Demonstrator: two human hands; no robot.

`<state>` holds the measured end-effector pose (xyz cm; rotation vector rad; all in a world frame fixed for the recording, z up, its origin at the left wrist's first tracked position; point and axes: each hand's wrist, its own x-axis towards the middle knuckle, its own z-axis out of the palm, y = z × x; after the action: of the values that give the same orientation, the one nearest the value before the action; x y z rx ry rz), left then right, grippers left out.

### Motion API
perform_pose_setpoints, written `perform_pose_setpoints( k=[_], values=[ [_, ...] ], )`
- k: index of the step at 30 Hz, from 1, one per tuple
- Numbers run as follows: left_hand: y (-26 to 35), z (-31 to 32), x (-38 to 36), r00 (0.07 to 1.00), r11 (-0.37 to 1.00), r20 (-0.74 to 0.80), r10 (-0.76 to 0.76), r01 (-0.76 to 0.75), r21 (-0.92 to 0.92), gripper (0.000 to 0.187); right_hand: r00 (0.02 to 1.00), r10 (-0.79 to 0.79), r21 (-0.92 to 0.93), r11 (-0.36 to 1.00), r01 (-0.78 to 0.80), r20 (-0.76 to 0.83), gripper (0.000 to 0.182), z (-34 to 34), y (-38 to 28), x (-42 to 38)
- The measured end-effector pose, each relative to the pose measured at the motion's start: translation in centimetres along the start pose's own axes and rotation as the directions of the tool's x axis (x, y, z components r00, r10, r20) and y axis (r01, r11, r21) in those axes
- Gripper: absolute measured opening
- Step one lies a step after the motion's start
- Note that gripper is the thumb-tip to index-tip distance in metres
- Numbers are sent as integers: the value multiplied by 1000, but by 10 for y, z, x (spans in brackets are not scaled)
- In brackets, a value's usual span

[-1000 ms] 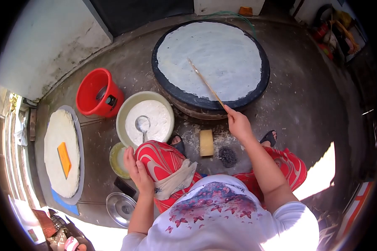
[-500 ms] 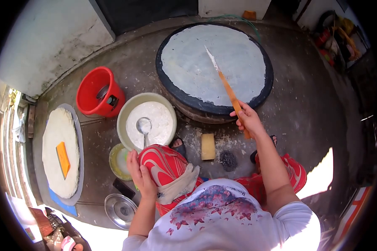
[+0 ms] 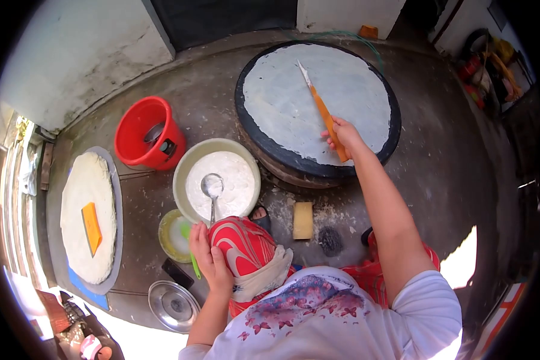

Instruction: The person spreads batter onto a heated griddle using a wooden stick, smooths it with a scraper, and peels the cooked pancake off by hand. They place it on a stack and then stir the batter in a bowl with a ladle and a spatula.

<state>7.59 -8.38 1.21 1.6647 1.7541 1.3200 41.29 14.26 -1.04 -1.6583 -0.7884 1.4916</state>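
A large round black griddle (image 3: 396, 114) bears a thin, pale layer of batter (image 3: 276, 102). Over it, my right hand (image 3: 342, 138) is closed around the lower part of a long orange-brown spatula (image 3: 323, 114), whose whitish tip points to the far side. My left hand (image 3: 210, 258) rests against my left knee in red patterned cloth, fingers extended and nothing visible in it. Just beyond that knee is a pale green basin (image 3: 180, 180) of white batter with a metal ladle (image 3: 212, 186) in it.
Left of the basin stand a red bucket (image 3: 126, 135), a small yellowish bowl (image 3: 165, 237) and a metal lid (image 3: 173, 305). Stacked pale flat sheets (image 3: 84, 180) carry an orange scraper (image 3: 91, 225). A yellow block (image 3: 303, 220) and dark scrubber (image 3: 330, 240) lie before the griddle.
My right arm reaches farther forward over the griddle, with the spatula still held. The whole view has shifted slightly. My left hand stays by the knee.
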Motion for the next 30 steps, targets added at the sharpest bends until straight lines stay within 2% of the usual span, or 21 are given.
perform_pose_setpoints(
  k=[4,6,7,8,9,10,12,15,16,17,18,19,21,22,24,25,26,27,28,29,30],
  values=[
    [0,0,1,1000,1000,7,9,-9,18,47,999,-2,-26,1000,1,-38,45,14,-13,24],
    [-5,1,0,1000,1000,7,12,-12,17,47,999,-24,-198,980,14,-46,41,19,-15,44],
    [-7,1,-1,1000,1000,9,16,-16,17,47,999,-25,-199,980,16,-44,41,21,-12,60],
    [-8,1,-1,1000,1000,7,17,-17,18,47,977,-173,-456,885,97,-127,38,24,-7,76],
    [-8,1,-1,1000,1000,11,24,-24,20,47,929,-332,-683,718,135,-166,36,29,-9,78],
    [-8,2,0,999,999,15,32,-32,21,47,929,-333,-682,719,137,-164,36,36,-8,80],
    [-3,2,2,1000,1000,17,24,-24,18,47,867,-460,-908,419,22,-191,34,52,-5,79],
    [3,0,4,1000,1000,24,3,-3,8,47,885,-455,-853,497,157,-102,35,48,8,90],
    [4,0,4,1000,1000,25,-5,5,4,47,884,-455,-854,496,155,-104,35,43,2,77],
    [3,0,5,1000,1000,27,-5,5,2,47,963,-214,-501,859,106,-164,37,35,-5,61],
    [3,0,4,1000,1000,26,-2,2,5,47,995,33,-35,999,-36,-96,38,27,-11,49],
    [2,0,4,1000,1000,24,0,0,8,47,995,31,-37,999,-35,-98,38,16,-11,47],
    [3,-1,5,1000,1000,30,1,-2,27,48,988,112,314,947,-72,-111,43,-2,-11,46],
    [4,-2,5,999,999,40,2,-4,49,48,987,113,313,947,-73,-111,43,-1,-10,46],
    [4,-2,5,999,999,42,8,-10,47,48,937,-34,40,998,52,-347,43,1,-9,47],
    [4,-2,6,999,999,42,15,-17,45,48,936,-39,39,998,56,-350,43,-3,6,65],
    [4,-1,6,999,999,40,18,-19,42,48,878,-339,-356,910,214,-338,43,-8,33,95],
    [3,0,5,999,999,36,14,-16,45,48,777,-594,-689,653,314,-209,42,-11,50,115],
    [3,0,5,999,999,32,11,-13,49,49,735,-671,-681,581,446,-92,39,-3,55,114],
    [2,0,5,999,999,29,13,-14,51,49,734,-673,-679,581,448,-91,39,9,39,93],
    [2,0,5,1000,999,28,12,-13,50,49,930,-354,-470,840,270,-98,38,26,4,51]
  ],
)
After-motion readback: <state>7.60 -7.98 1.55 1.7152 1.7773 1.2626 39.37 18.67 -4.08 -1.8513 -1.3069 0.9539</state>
